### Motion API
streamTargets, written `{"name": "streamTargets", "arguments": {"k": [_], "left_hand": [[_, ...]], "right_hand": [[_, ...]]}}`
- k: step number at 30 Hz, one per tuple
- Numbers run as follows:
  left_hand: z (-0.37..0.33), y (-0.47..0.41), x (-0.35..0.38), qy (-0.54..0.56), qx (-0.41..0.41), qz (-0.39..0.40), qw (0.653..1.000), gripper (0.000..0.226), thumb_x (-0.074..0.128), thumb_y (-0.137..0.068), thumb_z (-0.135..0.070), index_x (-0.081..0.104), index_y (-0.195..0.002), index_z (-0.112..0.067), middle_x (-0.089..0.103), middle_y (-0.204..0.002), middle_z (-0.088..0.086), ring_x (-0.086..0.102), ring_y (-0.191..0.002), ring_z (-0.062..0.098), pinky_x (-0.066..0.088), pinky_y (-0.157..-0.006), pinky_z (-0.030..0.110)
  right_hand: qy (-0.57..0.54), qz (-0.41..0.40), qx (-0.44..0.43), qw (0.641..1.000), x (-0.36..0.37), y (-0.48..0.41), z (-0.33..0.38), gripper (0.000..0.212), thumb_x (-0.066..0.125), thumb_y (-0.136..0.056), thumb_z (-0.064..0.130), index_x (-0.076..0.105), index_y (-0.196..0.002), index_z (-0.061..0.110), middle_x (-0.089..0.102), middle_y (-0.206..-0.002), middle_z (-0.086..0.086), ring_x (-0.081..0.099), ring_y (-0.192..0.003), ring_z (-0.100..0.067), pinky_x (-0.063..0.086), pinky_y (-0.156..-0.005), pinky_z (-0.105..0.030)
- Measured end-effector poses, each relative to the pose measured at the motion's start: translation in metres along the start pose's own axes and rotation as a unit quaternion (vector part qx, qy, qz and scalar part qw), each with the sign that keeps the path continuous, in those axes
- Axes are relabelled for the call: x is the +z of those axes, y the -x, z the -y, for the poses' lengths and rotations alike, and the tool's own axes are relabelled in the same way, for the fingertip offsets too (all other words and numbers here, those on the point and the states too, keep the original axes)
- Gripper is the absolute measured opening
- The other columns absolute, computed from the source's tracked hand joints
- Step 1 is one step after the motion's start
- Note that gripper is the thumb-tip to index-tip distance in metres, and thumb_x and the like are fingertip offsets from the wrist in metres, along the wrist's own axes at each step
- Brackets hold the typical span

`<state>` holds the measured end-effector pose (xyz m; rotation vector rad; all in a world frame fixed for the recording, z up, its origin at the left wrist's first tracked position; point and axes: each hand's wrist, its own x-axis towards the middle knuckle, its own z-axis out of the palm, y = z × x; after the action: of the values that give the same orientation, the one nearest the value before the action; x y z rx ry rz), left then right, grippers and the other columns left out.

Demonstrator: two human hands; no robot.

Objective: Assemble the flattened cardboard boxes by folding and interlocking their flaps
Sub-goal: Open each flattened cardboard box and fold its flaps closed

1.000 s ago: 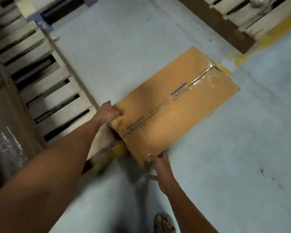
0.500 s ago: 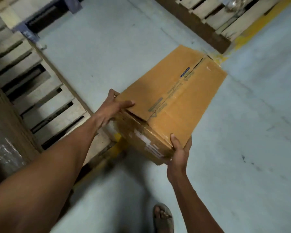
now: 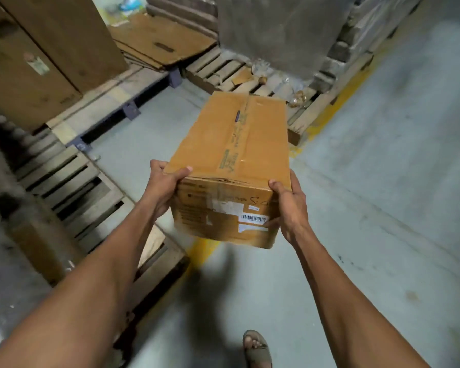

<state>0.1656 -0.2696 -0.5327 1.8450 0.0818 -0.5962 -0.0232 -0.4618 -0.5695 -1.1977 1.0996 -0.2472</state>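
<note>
- The cardboard box [image 3: 231,166], a brown rectangular carton with its top flaps closed along a taped seam, is hanging in the air above the grey concrete floor [image 3: 383,208].
- The left hand [image 3: 165,187] is gripping its near left corner, thumb curled over the top edge.
- The right hand [image 3: 290,205] is clasping the near right corner, thumb on top.
- White barcode labels [image 3: 252,219] are showing on its creased near face.
- Slatted wooden pallets [image 3: 72,179] are lying beside it on the left.
</note>
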Motion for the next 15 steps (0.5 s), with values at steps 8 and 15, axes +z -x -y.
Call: {"name": "streamTargets", "arguments": {"k": [8,15], "left_hand": [[-0.172,0.189,-0.149,0.057,0.124,-0.071,0.988,0.045,0.076,-0.091,-0.026,0.036,-0.11,-0.019,0.058,-0.102,0.007,0.063,-0.074,0.019,0.046,-0.043,0.034],[-0.212,0.416,-0.326,0.113,0.241,-0.164,0.95,0.047,0.076,-0.091,-0.03,0.037,-0.115,-0.02,0.057,-0.112,0.001,0.06,-0.101,0.018,0.055,-0.084,0.05]], "right_hand": [[-0.033,0.073,-0.18,0.98,0.039,0.177,0.162,0.078,0.069,-0.062,0.053,0.055,-0.139,0.05,0.073,-0.12,0.015,0.069,-0.11,-0.015,0.056,-0.1,-0.047],[-0.037,0.159,-0.312,0.936,0.083,0.442,0.222,0.057,0.061,-0.075,0.038,0.06,-0.132,0.043,0.072,-0.118,0.006,0.069,-0.104,-0.018,0.059,-0.094,-0.051]]}}
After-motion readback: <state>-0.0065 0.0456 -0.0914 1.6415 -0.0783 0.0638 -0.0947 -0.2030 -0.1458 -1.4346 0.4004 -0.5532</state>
